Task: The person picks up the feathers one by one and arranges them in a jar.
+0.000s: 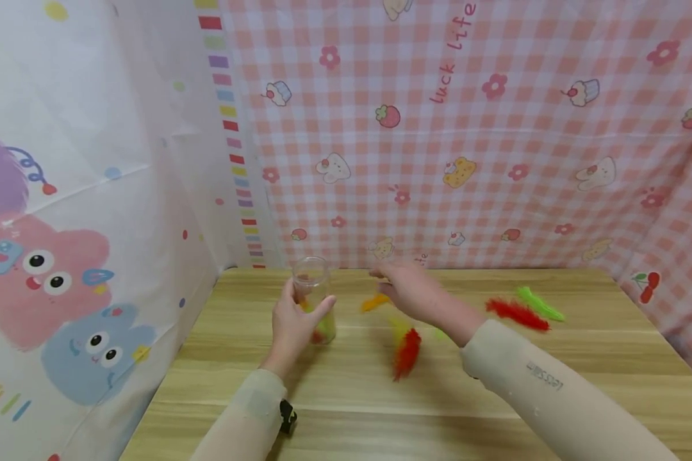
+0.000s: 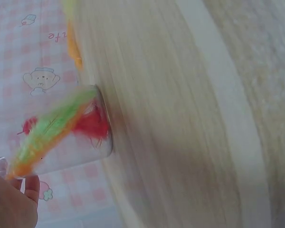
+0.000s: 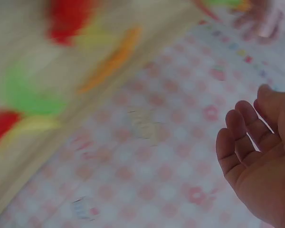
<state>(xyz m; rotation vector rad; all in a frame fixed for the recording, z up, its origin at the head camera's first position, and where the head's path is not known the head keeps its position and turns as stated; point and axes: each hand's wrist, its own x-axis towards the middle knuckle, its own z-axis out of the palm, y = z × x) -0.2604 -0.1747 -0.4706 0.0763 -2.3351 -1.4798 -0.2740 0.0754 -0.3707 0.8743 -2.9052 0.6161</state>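
My left hand (image 1: 291, 323) grips a clear plastic jar (image 1: 313, 276) that stands upright on the left half of the table. Inside it lie green, orange and red feathers (image 2: 54, 126), seen through the wall in the left wrist view. My right hand (image 1: 411, 293) is held over the table to the right of the jar, its palm bare and its fingers slightly bent in the right wrist view. Below and around it are an orange feather (image 1: 373, 303), a yellow feather (image 1: 400, 328) and a red feather (image 1: 407, 356).
Farther right on the wooden table (image 1: 496, 397) lie another red feather (image 1: 518, 314) and a bright green feather (image 1: 541, 303). A pink checked cloth (image 1: 415, 147) hangs along the table's back edge, and a white printed cloth (image 1: 150, 256) hangs at the left.
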